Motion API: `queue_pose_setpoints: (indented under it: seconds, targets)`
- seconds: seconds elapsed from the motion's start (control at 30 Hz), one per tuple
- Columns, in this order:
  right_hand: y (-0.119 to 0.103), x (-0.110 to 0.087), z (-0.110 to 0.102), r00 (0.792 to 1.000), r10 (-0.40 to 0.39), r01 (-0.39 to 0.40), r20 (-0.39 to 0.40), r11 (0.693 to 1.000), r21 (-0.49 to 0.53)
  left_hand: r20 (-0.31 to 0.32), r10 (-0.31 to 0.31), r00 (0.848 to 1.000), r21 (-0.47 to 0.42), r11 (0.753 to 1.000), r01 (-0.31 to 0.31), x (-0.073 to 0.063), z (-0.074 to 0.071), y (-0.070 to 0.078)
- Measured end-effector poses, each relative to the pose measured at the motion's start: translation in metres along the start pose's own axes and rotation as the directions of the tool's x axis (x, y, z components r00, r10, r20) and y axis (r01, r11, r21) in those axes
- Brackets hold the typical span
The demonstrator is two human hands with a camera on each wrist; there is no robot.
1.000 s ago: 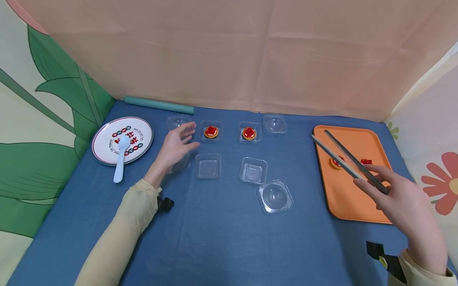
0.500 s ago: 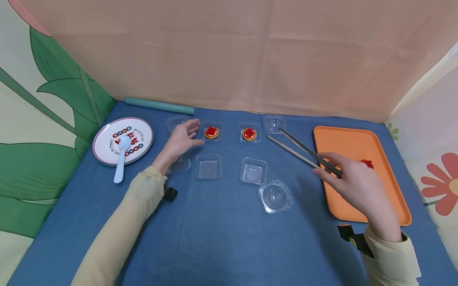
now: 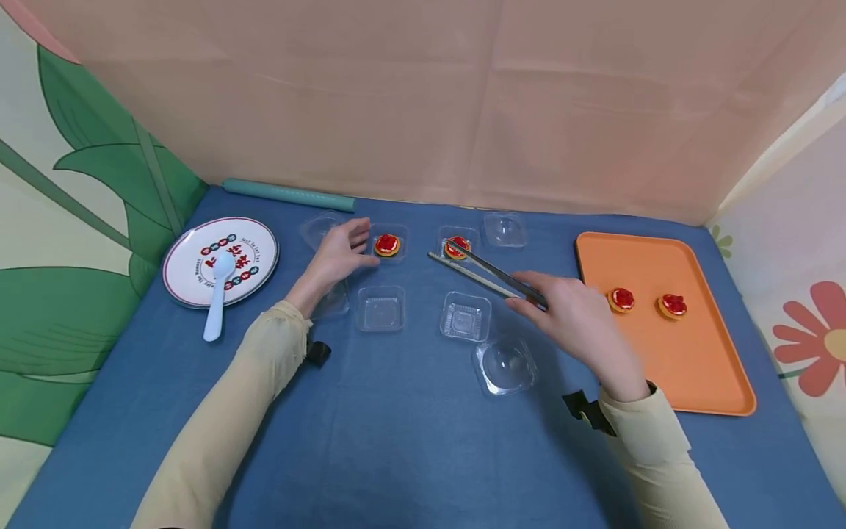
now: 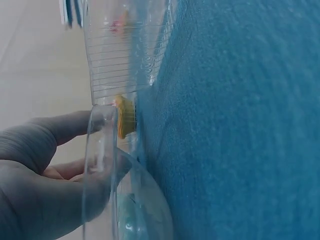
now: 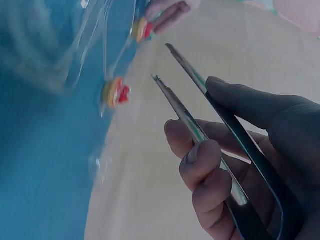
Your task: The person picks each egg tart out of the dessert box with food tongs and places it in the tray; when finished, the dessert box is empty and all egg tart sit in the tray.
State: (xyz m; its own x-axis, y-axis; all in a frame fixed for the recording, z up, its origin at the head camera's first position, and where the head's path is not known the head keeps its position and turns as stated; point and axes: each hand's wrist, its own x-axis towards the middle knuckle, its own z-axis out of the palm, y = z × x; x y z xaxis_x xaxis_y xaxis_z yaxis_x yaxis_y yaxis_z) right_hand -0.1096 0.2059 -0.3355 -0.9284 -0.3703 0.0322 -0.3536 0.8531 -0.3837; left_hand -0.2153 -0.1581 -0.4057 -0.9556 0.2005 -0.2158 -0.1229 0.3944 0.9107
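Observation:
My right hand (image 3: 581,319) grips a pair of metal tongs (image 5: 230,120), the arms spread and nothing between the tips. In the head view the tips overlap a small red-topped tart (image 3: 457,247) in a clear plastic box at the back middle. Relaxed fingers mark my left hand (image 3: 337,256), which is beside another red-topped tart (image 3: 386,245) in a clear box. A clear plastic lid (image 4: 150,200) stands in front of that hand in the left wrist view, hiding part of its fingers.
An orange tray (image 3: 687,367) at right bears two tarts (image 3: 621,300). Clear containers (image 3: 381,308) and a domed lid (image 3: 505,367) lie mid-table. On the left are a white plate (image 3: 181,261) with a pale spoon (image 3: 214,312), and a green rod (image 3: 291,194) behind.
My right hand has carried the tongs leftward from over the orange tray to the back-middle tart. My left hand has shifted slightly right, toward the left tart.

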Motion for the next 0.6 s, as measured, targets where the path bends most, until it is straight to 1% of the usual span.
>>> queue_pose_setpoints:
  seconds: [0.4, 0.53, 0.6]
  targets:
    - [-0.035, 0.04, 0.034, 0.999, -0.034, 0.033, -0.011, 0.998, -0.047, -0.022, 0.001, 1.0, -0.017, 1.0, -0.001, 0.0, 0.001, 0.0]
    - [-0.043, 0.053, 0.039, 0.998, -0.058, 0.058, -0.006, 0.997, -0.058, -0.033, -0.005, 0.999, -0.024, 1.0, 0.004, 0.001, 0.003, -0.001]
    - [-0.046, 0.058, 0.039, 0.998, -0.059, 0.058, -0.002, 0.996, -0.072, -0.033, -0.008, 0.999, -0.023, 1.0, 0.007, 0.002, 0.003, -0.001]
